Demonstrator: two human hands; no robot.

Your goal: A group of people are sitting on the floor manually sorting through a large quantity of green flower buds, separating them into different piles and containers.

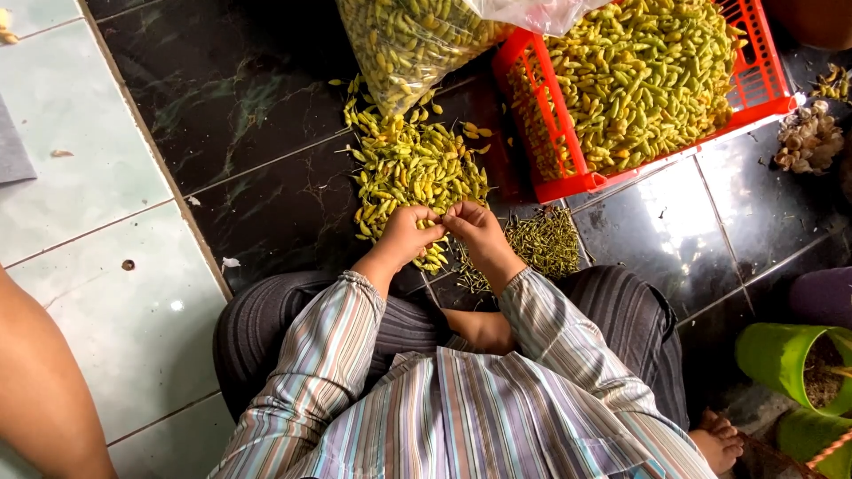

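**Hands meet over a heap of small chillies**

Chillies (413, 173), small and yellow-green, lie in a loose heap on the dark marble floor (257, 115), straight in front of a seated person in a striped shirt. The left hand (408, 232) and the right hand (475, 229) come together at the near edge of that heap, fingertips touching. Both are curled closed around something small pinched between them; it looks like a single chilli, though the fingers hide most of it.

Just right of the hands, a smaller pile of thin green stems (541, 241) sits on the floor. Beyond it stands a red plastic crate (541, 124), heaped full with the same chillies. A clear plastic bag (404, 40), also stuffed with chillies, leans against the crate's left side and spills towards the heap.

Pale green tiles (98, 204) border the dark floor on the left, where another person's bare limb (40, 390) enters the lower corner. At the right edge lie a small cluster of dried brown bits (808, 137) and green plastic pots (785, 359).
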